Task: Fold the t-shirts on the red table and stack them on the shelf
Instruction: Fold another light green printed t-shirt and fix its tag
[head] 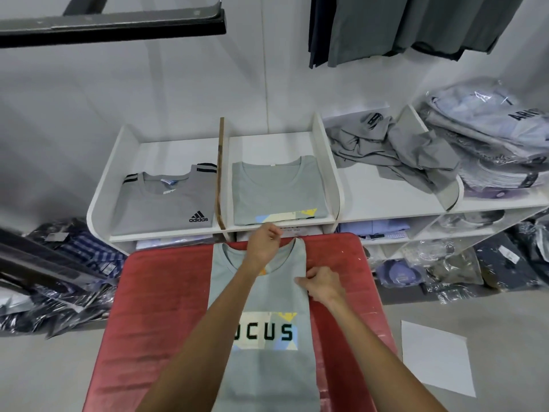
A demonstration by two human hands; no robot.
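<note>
clothing shop | hanging garments (401,25) | bagged shirts (490,129) | shelf (326,144)

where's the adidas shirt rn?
Head view: the folded grey adidas t-shirt with black shoulder stripes lies in the leftmost compartment of the white shelf, left of the folded pale green t-shirt, beyond the red table.

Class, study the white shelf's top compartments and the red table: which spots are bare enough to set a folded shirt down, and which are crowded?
Free: the front of the third compartment, before the crumpled grey shirts; red table strips either side of the shirt being folded. Taken: the adidas shirt and folded grey shirt compartments. Crowded: bagged garments far right.
</note>
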